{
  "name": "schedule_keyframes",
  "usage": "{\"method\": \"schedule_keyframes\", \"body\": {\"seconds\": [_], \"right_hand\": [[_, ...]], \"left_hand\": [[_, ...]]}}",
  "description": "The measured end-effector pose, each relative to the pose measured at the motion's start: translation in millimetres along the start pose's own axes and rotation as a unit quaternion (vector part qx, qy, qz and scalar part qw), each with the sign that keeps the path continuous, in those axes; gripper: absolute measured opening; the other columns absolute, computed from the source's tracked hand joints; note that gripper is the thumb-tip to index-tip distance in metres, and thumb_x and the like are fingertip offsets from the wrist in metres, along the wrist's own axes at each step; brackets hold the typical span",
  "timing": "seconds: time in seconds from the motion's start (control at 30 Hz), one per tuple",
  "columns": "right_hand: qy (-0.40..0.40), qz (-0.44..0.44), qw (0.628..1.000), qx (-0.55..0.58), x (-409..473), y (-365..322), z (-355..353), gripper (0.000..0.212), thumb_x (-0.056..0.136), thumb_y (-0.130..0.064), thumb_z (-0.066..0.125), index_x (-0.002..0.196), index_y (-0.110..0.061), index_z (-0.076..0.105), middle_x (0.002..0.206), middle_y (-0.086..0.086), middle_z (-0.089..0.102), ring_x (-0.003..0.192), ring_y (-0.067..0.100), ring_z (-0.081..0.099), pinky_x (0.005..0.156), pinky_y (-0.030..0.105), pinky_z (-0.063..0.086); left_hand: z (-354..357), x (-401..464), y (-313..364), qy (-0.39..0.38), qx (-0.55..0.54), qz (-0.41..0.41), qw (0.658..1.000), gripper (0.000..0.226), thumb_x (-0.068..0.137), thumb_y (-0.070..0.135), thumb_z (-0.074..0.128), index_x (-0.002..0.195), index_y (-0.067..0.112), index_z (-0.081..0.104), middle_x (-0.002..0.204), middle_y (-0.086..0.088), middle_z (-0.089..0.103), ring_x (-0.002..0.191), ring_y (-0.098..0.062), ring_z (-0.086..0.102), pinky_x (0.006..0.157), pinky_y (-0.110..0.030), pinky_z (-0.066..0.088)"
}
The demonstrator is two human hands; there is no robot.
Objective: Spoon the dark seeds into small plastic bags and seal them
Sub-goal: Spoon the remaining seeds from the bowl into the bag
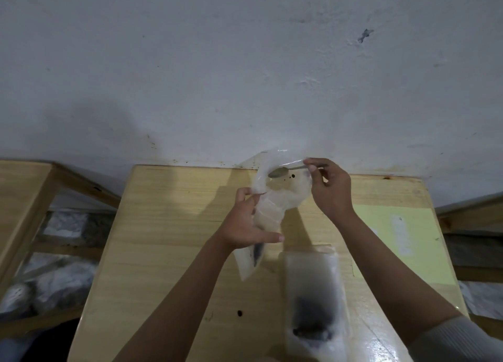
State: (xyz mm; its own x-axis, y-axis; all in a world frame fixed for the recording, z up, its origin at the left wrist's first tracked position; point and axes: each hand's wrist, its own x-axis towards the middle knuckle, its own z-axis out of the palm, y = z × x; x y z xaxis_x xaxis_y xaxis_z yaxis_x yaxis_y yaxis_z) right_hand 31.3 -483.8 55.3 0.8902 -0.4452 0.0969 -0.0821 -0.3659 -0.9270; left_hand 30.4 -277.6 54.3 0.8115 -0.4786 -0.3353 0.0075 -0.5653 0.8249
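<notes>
Fingers [313, 168] pinch spoon [280, 172]; left hand [249, 220] grips bag [272, 206].

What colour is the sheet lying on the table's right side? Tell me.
Pale yellow sheet, with whitish patches, seen in the head view.

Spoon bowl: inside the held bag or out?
Inside: the spoon bowl shows through the plastic bag just below its open mouth.

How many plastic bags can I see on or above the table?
2: one bag held up by the left hand while the right hand spoons into it; another bag lying on the table.
</notes>
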Motion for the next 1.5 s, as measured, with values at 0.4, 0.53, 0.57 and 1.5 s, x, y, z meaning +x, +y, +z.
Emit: {"method": "schedule_keyframes", "body": {"seconds": [0.4, 0.53, 0.57, 1.5], "right_hand": [[-0.032, -0.128, 0.984, -0.123, 11, -13, -1, 0.013, 0.090, -0.004, 0.057, 0.094, -0.007, 0.069, 0.094, 0.004, 0.070, 0.071, 0.009, 0.058, 0.061, 0.004, 0.043], [-0.024, -0.141, 0.980, -0.139, 7, -10, -3, 0.014, 0.088, -0.002, 0.058, 0.094, -0.008, 0.069, 0.093, 0.003, 0.069, 0.071, 0.006, 0.056, 0.063, 0.011, 0.045], [-0.023, -0.145, 0.978, -0.145, 8, -9, -3, 0.014, 0.088, 0.000, 0.058, 0.093, -0.007, 0.069, 0.092, 0.003, 0.069, 0.072, 0.006, 0.056, 0.064, 0.012, 0.044], [0.038, -0.115, 0.978, -0.168, -16, -1, -5, 0.014, 0.079, -0.001, 0.061, 0.088, -0.003, 0.072, 0.082, 0.009, 0.070, 0.059, 0.010, 0.053, 0.065, 0.002, 0.038]], "left_hand": [[3, -1, 9, -0.004, -0.020, -0.035, 0.999, 0.096, 0.057, 0.035, 0.090, 0.136, 0.022, 0.037, 0.128, 0.005, 0.027, 0.113, -0.008, 0.039, 0.093, -0.020, 0.035], [8, -1, 9, -0.003, -0.021, -0.037, 0.999, 0.096, 0.055, 0.038, 0.090, 0.135, 0.023, 0.039, 0.124, 0.006, 0.031, 0.113, -0.010, 0.041, 0.094, -0.023, 0.038], [9, -2, 9, -0.001, -0.023, -0.039, 0.999, 0.097, 0.054, 0.038, 0.090, 0.135, 0.022, 0.039, 0.123, 0.006, 0.031, 0.113, -0.010, 0.042, 0.094, -0.024, 0.038], [24, -1, 10, 0.043, 0.049, -0.011, 0.998, 0.102, 0.052, 0.049, 0.088, 0.134, 0.016, 0.038, 0.128, 0.010, 0.020, 0.112, -0.009, 0.042, 0.088, -0.022, 0.038]]}}
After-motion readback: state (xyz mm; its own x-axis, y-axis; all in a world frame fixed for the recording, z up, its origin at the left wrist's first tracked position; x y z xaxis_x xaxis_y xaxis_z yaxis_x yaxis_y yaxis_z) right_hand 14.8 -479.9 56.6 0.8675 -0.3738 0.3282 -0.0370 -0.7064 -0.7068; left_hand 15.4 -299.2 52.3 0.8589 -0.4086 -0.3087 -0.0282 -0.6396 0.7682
